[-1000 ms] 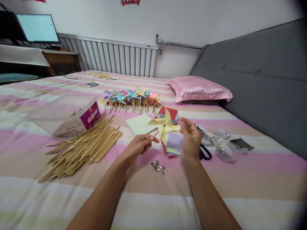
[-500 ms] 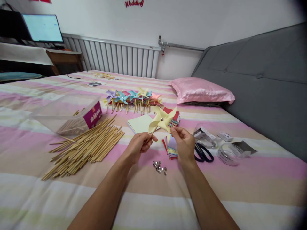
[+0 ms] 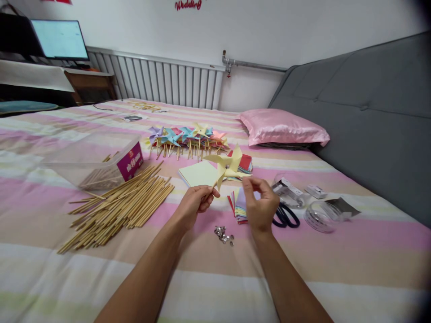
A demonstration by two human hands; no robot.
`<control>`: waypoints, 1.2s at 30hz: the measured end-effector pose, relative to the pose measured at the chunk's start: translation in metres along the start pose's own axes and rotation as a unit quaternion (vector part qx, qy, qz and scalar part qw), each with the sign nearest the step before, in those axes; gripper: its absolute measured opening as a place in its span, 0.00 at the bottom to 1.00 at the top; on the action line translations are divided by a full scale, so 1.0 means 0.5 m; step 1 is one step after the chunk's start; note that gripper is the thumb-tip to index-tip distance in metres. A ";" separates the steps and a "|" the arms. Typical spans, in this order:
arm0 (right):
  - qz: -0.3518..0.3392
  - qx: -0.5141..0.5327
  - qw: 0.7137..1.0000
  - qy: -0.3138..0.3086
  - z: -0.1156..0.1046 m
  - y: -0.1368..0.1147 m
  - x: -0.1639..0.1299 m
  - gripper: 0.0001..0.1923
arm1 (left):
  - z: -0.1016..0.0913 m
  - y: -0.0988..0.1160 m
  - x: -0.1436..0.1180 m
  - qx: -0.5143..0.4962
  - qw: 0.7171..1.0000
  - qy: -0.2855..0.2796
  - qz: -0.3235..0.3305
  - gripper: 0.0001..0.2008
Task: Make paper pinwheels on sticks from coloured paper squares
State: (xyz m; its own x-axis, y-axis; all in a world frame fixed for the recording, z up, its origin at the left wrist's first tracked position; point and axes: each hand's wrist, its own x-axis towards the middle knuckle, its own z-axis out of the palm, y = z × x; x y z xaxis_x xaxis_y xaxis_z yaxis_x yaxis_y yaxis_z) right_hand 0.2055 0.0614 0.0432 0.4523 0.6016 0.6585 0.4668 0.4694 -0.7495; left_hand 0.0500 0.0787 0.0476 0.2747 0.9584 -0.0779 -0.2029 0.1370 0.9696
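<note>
On the bed (image 3: 50,215), far left, a clear box (image 3: 101,163) holds a few sticks, and beside it lies a big loose heap of sticks (image 3: 124,204), unused. Behind, a row of finished pinwheels (image 3: 186,137) lies in several colours, so a good many are done. The left hand (image 3: 195,204) pinches the stick of a yellow pinwheel (image 3: 226,165), held up off the bed, its pin already through the centre. Below lies a small pile of pins (image 3: 224,234). The right hand (image 3: 259,204) hovers just right of the wheel, grip narrow and holding nothing, fingers curled near a blade. Under it sit stacks of cut paper (image 3: 240,206), then scissors (image 3: 285,215). Judging by the paper and sticks left, much remains.
</note>
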 end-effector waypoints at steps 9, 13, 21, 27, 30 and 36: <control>-0.068 -0.120 0.989 -0.061 -0.007 0.020 0.012 0.20 | 0.003 0.000 -0.005 0.030 0.999 -0.022 -0.001 0.11; -0.055 -0.131 0.985 -0.101 0.000 0.016 0.000 0.20 | 0.003 0.002 -0.005 0.033 0.999 -0.017 0.003 0.11; -0.029 -0.113 0.991 -0.057 -0.005 0.008 0.000 0.18 | 0.000 0.000 -0.001 0.039 0.999 -0.009 0.002 0.11; 0.054 0.023 0.996 0.073 0.000 0.013 0.009 0.17 | 0.000 0.000 -0.003 0.074 0.997 -0.013 -0.006 0.11; 0.189 0.166 0.967 0.042 0.006 0.019 0.012 0.21 | 0.001 0.000 -0.004 0.082 0.996 -0.021 0.000 0.12; 0.336 0.362 0.865 -0.088 0.020 0.009 0.008 0.16 | 0.005 0.000 -0.007 0.091 0.994 -0.054 -0.007 0.11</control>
State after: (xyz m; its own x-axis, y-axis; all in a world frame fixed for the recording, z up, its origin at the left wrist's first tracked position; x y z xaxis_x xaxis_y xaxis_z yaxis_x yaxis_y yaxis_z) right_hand 0.2021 0.0725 0.0418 0.2833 0.9553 0.0842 -0.4842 0.2183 -0.8473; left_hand 0.0514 0.0748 0.0484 0.3770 0.9231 -0.0760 -0.0278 0.0934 0.9952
